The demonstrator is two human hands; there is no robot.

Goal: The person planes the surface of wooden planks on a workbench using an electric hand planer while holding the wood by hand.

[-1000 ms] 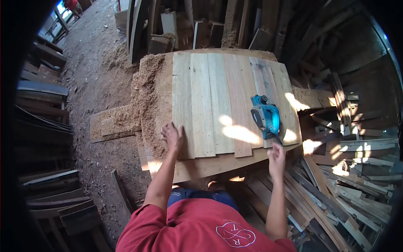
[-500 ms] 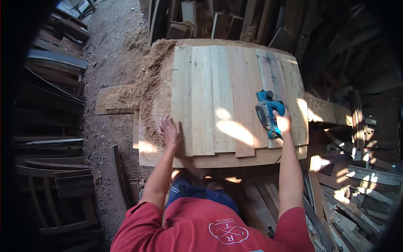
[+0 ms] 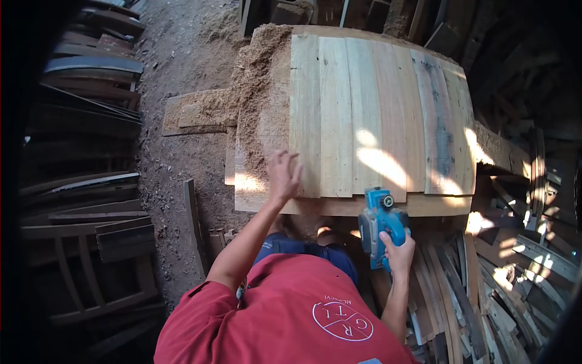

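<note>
A blue power planer is at the near edge of the worktable, in front of the person's body, its knobbed end pointing away toward the boards. The right hand has its fingers closed around the planer's handle, the thumb showing on the near side. The tool's front end overlaps the table's edge in this view (whether it touches the wood there, I cannot tell), while the rest of it is out beyond that edge. The left hand is at the left side of the boards, palm down, its fingers slightly apart and holding nothing; contact with the surface below is not clear. The pale boards lie side by side on the worktable, their near ends uneven, with dark stains on one toward the right and bright patches of sunlight across several. Sawdust is heaped along the table's left part and spreads over a plank jutting out on that side. Nearest the camera are the person's red shirt, with a white printed emblem, and blue shorts. Loose timber is piled at the right, and wooden frames stand at the left beyond a strip of dirt floor.
</note>
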